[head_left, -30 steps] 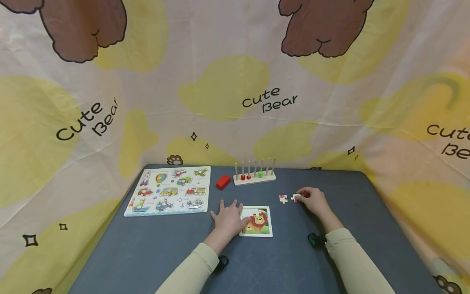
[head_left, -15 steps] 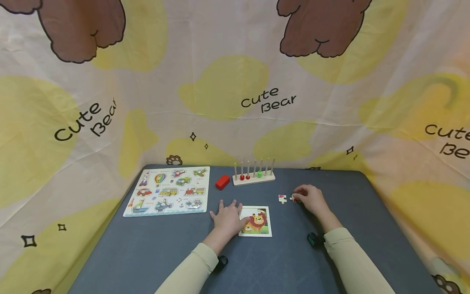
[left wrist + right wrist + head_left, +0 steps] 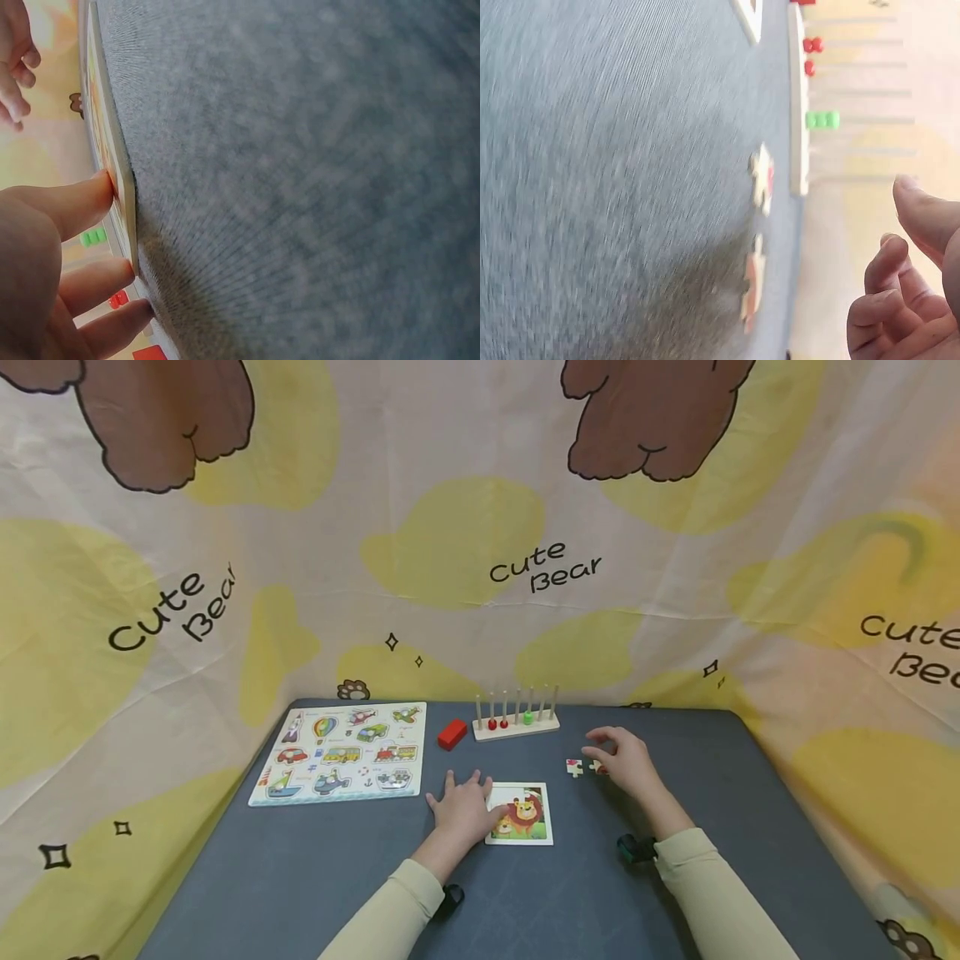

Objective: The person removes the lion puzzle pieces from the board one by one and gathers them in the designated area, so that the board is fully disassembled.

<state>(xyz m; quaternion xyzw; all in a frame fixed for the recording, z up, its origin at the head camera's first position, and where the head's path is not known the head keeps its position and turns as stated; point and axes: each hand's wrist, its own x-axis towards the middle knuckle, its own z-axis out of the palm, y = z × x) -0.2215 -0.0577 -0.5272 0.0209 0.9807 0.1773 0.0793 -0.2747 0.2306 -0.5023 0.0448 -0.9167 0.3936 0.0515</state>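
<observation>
A small white-framed lion jigsaw puzzle (image 3: 518,832) lies flat on the table. My left hand (image 3: 461,810) rests at its left side, fingers spread; in the left wrist view the thumb touches the puzzle frame (image 3: 126,165) and another fingertip is right at its corner. Two loose jigsaw pieces lie right of the puzzle: one white and pink piece (image 3: 574,767) and a second piece (image 3: 597,767) partly behind my right hand (image 3: 628,764). That hand is raised just over the second piece (image 3: 754,285), thumb and fingers apart, with nothing between them.
A wooden peg stand (image 3: 517,732) with red and green beads stands at the back. Beside it lies a red block (image 3: 452,734). A vehicle picture board (image 3: 367,794) occupies the left of the table. A printed cloth (image 3: 450,560) hangs behind.
My right hand has let go of the second jigsaw piece, set down near the first, and lifted off it with its fingers parted. The left hand stays at the puzzle.
</observation>
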